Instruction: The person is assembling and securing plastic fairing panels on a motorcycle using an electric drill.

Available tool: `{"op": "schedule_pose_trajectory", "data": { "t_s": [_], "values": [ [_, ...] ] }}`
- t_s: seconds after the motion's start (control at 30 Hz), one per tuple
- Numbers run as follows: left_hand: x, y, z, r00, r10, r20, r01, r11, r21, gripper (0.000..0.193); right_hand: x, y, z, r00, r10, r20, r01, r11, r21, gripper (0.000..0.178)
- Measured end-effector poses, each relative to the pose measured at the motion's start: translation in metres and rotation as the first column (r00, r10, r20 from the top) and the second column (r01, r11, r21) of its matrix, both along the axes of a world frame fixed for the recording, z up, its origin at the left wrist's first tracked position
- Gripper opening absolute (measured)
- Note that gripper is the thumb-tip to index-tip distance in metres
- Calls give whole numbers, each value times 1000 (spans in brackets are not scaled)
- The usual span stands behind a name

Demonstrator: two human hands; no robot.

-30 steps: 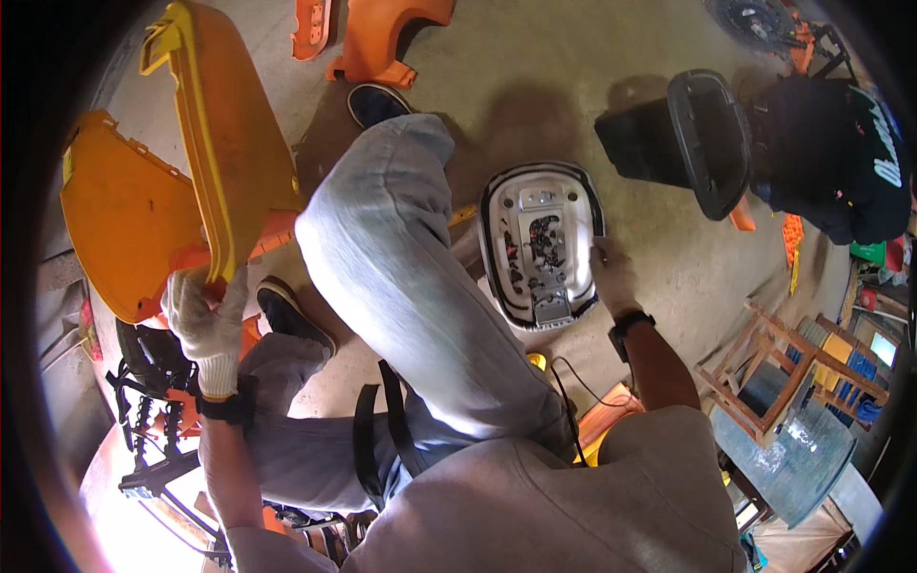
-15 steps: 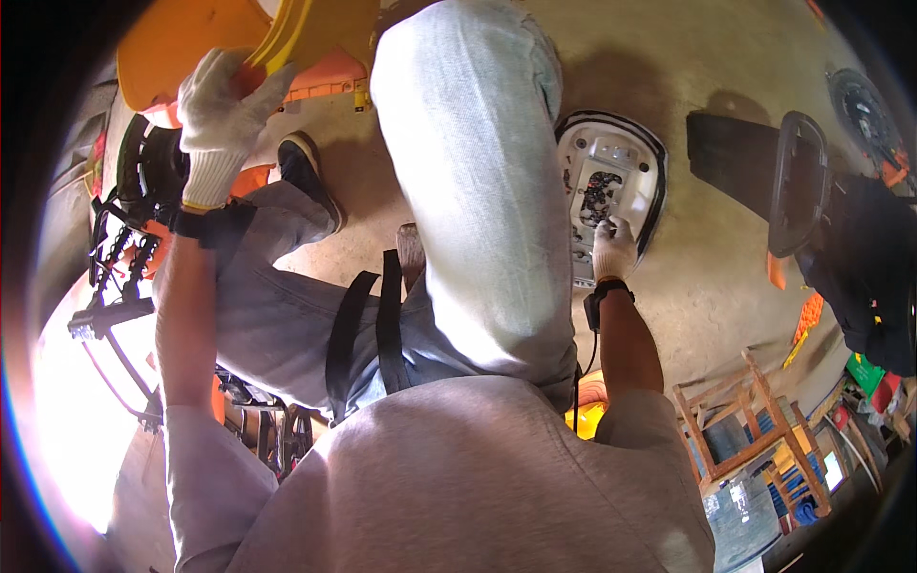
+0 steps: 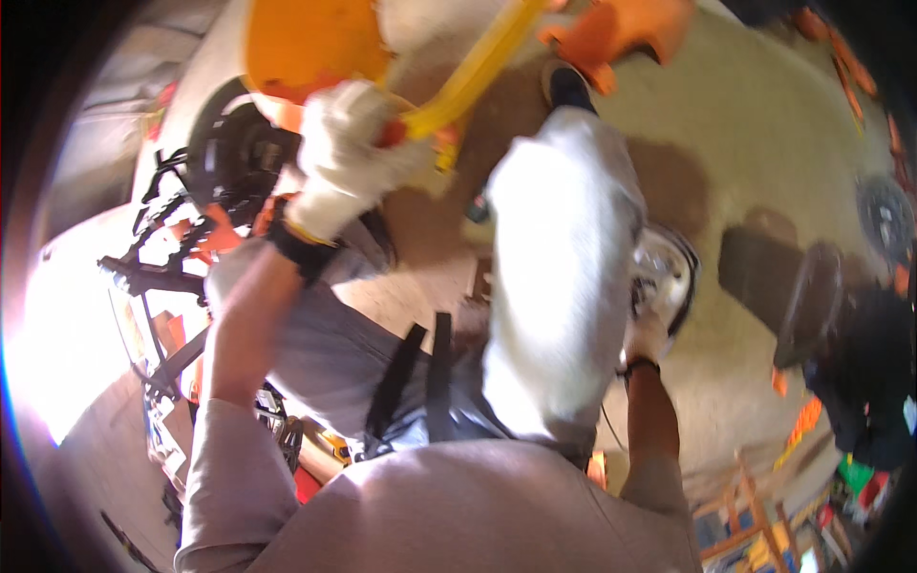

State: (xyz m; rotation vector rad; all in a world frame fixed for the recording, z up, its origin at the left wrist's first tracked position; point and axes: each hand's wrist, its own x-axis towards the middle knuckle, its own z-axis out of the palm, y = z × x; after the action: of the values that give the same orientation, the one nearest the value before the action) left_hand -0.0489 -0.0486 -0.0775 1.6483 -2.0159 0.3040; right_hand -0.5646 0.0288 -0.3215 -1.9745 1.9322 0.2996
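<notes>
My left hand (image 3: 353,158), in a white knit glove, is closed around the lower end of a curved yellow plastic strip (image 3: 478,67). A bit of red shows between thumb and fingers. Just beyond that hand is a large orange plastic panel (image 3: 320,43); whether it joins the strip I cannot tell. My right hand (image 3: 646,334), also gloved, reaches into a white oval tray-like shell (image 3: 680,258) with a black rim, on the floor right of my raised knee. Small dark pieces (image 3: 644,292) lie in the shell by its fingertips. Those fingers are blurred.
Orange plastic parts (image 3: 621,38) lie on the floor ahead. A black wheel (image 3: 239,148) and black metal frame (image 3: 158,272) stand at left. On the right are a dark translucent panel (image 3: 810,306) and a person in dark clothes (image 3: 864,372). A wooden stool (image 3: 745,506) is behind.
My left hand and the yellow strip have swung right and nearer. The whole view has shifted, so the shell shows lower and partly behind my knee. My right hand stays at the shell.
</notes>
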Motion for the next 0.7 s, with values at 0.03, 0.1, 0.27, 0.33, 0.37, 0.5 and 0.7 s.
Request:
{"op": "schedule_pose_trajectory", "data": {
  "t_s": [0.03,0.1,0.27,0.33,0.37,0.5,0.7],
  "values": [
    [-3,-3,-2,999,-23,-46,23,1000,-11,30,-4,-2,4,1000,-10,7,10,1000,-16,41],
    [-8,-4,4,998,-13,-69,16,999,35,26,8,-13,9,984,-87,-156,108,985,132,43],
    [8,8,-1,993,-38,-111,48,995,88,30,47,-50,29,998,-34,-44,36,999,39,41],
    [7,10,2,991,-24,-131,35,996,85,31,44,-54,34,999,-34,-14,34,999,-1,39],
    [8,9,4,990,-32,-140,44,996,78,31,42,-59,33,999,-36,4,37,999,-26,39],
    [1,10,7,981,-58,-184,69,996,56,27,57,-95,35,993,-15,117,32,990,-141,37],
    [10,18,-6,988,-29,-149,35,999,38,24,76,-145,37,969,52,241,10,968,-250,33]
  ]
}}
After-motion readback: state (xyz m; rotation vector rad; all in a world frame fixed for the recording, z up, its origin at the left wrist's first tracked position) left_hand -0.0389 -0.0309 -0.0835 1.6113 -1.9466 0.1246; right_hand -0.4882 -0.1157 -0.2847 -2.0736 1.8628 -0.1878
